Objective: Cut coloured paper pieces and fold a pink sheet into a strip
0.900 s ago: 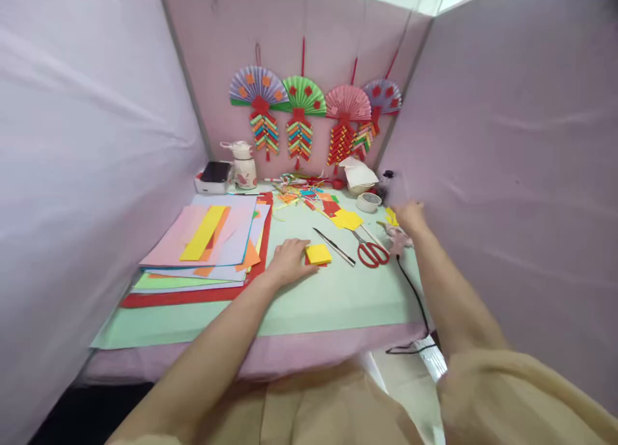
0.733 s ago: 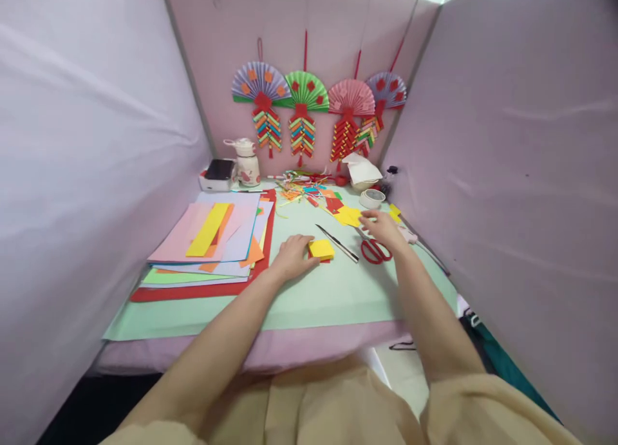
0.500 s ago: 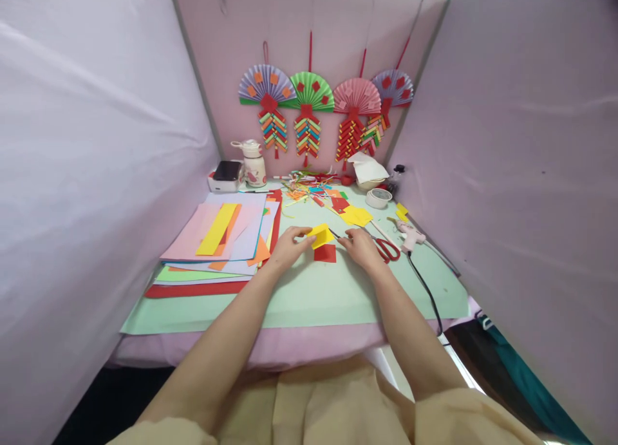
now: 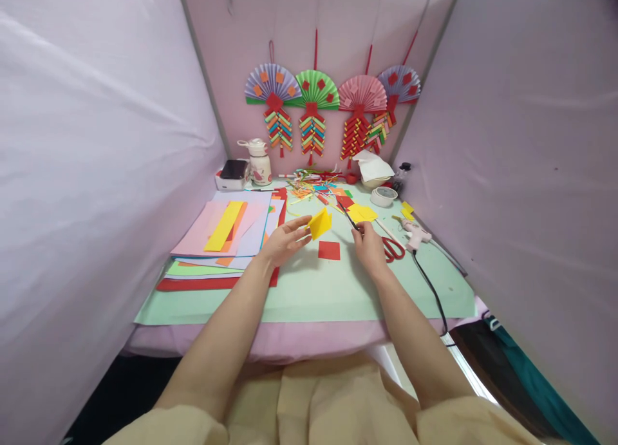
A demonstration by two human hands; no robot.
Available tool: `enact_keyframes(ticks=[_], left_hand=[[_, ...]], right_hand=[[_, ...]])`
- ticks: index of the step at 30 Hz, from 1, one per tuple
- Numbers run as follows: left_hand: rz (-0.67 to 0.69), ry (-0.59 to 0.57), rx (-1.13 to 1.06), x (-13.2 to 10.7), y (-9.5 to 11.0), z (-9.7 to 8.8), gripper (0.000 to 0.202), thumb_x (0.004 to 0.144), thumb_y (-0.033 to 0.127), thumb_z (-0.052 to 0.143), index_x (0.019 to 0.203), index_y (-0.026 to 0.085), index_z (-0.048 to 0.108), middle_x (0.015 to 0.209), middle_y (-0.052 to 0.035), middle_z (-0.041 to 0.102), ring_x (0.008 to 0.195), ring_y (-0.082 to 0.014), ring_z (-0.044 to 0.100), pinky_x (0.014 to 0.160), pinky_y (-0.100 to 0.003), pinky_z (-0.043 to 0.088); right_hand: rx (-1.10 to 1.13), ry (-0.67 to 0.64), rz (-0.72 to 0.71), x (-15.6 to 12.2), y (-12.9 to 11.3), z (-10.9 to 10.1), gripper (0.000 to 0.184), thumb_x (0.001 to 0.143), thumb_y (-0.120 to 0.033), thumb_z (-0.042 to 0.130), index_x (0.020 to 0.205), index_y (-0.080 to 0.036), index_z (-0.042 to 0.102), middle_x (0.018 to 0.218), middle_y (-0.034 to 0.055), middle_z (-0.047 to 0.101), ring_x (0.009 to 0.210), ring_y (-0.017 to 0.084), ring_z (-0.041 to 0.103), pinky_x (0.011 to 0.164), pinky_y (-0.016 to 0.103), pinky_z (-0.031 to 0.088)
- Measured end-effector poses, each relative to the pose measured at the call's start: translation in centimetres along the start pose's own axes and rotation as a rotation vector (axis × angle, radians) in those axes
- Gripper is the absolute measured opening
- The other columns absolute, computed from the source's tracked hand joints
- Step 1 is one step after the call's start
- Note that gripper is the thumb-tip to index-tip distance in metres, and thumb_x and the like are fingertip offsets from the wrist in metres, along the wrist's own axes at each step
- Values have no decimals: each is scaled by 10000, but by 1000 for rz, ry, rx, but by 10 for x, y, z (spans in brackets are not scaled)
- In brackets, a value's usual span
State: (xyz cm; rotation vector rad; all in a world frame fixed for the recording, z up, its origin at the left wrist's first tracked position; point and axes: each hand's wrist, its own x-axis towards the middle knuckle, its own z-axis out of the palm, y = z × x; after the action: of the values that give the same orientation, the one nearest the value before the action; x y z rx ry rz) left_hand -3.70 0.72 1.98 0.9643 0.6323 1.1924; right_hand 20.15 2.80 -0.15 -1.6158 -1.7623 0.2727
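My left hand pinches the edge of a folded yellow paper piece, raised above the green table cover. My right hand is closed around a slim dark pointed tool, its tip aimed up and to the left; its exact kind is unclear. Between my hands, a small red paper square lies flat. Red-handled scissors rest just right of my right hand, their blades hidden from me.
Coloured paper sheets are stacked at left. Paper scraps, a tape roll and a bottle stand at the back. A glue gun with a black cord lies right. Paper fans hang on the wall.
My hands have drawn apart, and the dark tool has moved away from the yellow paper, its tip swung upward. The yellow paper has tilted up. The view has shifted slightly.
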Motion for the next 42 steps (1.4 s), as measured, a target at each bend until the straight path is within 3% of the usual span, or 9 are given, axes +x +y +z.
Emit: enact_keyframes(ticks=[4,7,13,21,27,29,31,36,42], left_hand=[[24,0,183,1,-3,1,567,642,220,780,1183,239,611,1249,-75,574,1091,-215,562,969,-362,389],[55,-20,312,2,-5,2,577,636,231,780,1186,252,608,1354,-75,471,1142,-252,527,952,-369,406],[112,-42,446,2,-7,3,552,627,274,781,1157,277,625,1414,-56,354,1218,-301,451,949,-395,425],[85,-44,831,2,-20,4,503,652,305,725,1135,215,617,1251,-83,443,1075,-234,541,947,-390,434],[90,-21,1334,-6,-23,6,470,607,438,751,1014,220,659,1208,-107,473,1182,-335,407,1026,-461,309],[116,-57,1507,0,-18,12,376,738,477,627,995,204,655,1202,-122,477,1159,-325,419,1000,-446,319],[105,-143,1640,12,-14,18,316,864,393,452,992,174,641,1104,-135,522,1069,-284,479,943,-404,350],[-35,-368,1673,45,-15,24,166,777,302,566,841,177,655,863,-89,622,783,-225,559,735,-317,401],[-142,-417,1707,58,-22,20,169,764,311,590,853,179,648,872,-89,657,757,-214,566,685,-293,380]], right_hand=[[148,15,-62,-7,2,-20,308,864,-397,454,1066,-190,560,880,47,656,746,172,599,685,284,451],[251,-31,-114,-14,5,-36,289,814,-394,528,1005,-198,623,817,27,666,677,160,590,651,281,449],[130,-140,-182,-24,10,-58,229,793,-336,560,970,-234,662,836,20,693,722,173,607,658,285,437],[22,-474,-310,-30,24,-62,190,842,-262,521,971,-248,660,941,18,688,843,175,610,727,278,443],[-48,-490,-386,-34,26,-55,208,855,-240,520,1000,-236,670,1005,52,637,938,186,580,831,305,432],[-56,-504,-392,-33,27,-53,230,859,-241,518,1032,-246,670,997,51,631,935,184,577,826,303,434],[-66,-519,-398,-32,29,-52,249,866,-242,509,1054,-256,670,997,49,627,933,184,575,823,301,435],[-90,-516,-429,-33,30,-52,275,895,-258,466,1088,-261,661,993,47,614,921,181,567,816,297,436],[-135,-482,-474,-39,29,-49,300,903,-257,453,1134,-262,644,974,58,605,908,185,560,789,292,435]])
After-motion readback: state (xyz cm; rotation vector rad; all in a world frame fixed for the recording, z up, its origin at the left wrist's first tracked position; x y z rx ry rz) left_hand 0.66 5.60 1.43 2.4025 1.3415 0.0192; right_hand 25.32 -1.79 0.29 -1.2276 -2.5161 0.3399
